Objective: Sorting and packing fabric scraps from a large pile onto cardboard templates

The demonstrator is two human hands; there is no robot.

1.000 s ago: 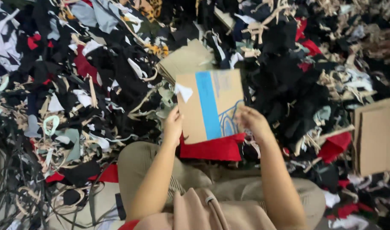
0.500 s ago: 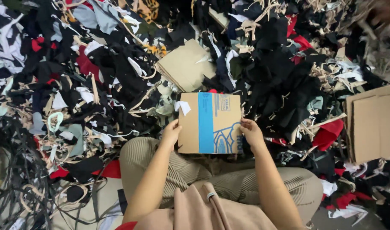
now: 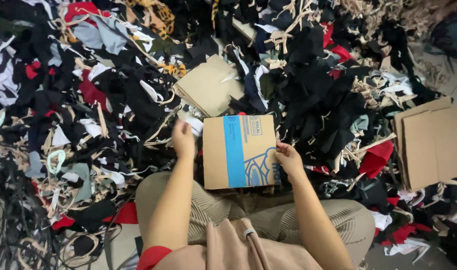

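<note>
Cardboard piece (image 3: 239, 151) is resting on the lap, right hand (image 3: 287, 159) pinching its edge. Left hand (image 3: 183, 138) is pinching a small white scrap (image 3: 194, 125); I'd be keeping that cardboard level.

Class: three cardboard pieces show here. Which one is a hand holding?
The blue-striped cardboard piece, gripped by the right hand; the plain piece behind and the right-edge piece lie untouched.

Two hands, left hand (image 3: 182, 140), right hand (image 3: 288, 159), three cardboard pieces, countless fabric scraps (image 3: 113, 100)

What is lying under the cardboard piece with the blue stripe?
The cardboard piece rests over the person's beige lap and the fabric scraps, with the right hand holding its edge. Whatever lies directly beneath its middle is covered.
</note>
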